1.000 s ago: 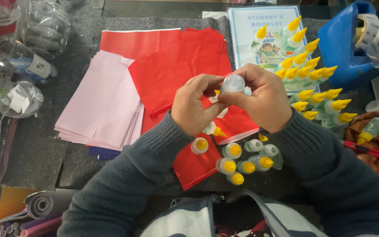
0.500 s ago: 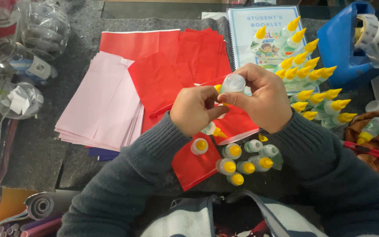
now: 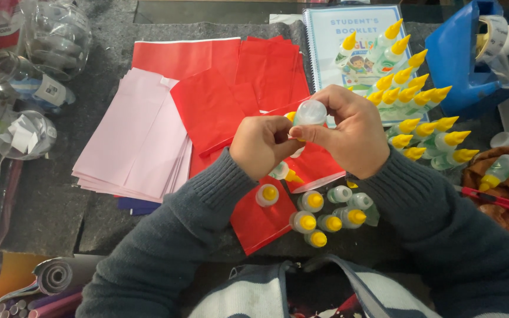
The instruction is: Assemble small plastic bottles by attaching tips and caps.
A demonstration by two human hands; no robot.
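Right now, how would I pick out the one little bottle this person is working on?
Find the red paper sheets mid-table. Above their near edge, the left hand and right hand meet around a small clear bottle. Unlike the yellow-capped bottles standing below, it's lifted off the table.

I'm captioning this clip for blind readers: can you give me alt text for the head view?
Two hands, left and right, hold a small clear bottle above red paper. Yellow-capped bottles stand below the hands, more lie at right, and pink sheets lie left.

A dark grey felt-covered table (image 3: 107, 221) bears pink paper sheets (image 3: 134, 138), red paper sheets (image 3: 231, 88) and small yellow-capped bottles (image 3: 319, 212).
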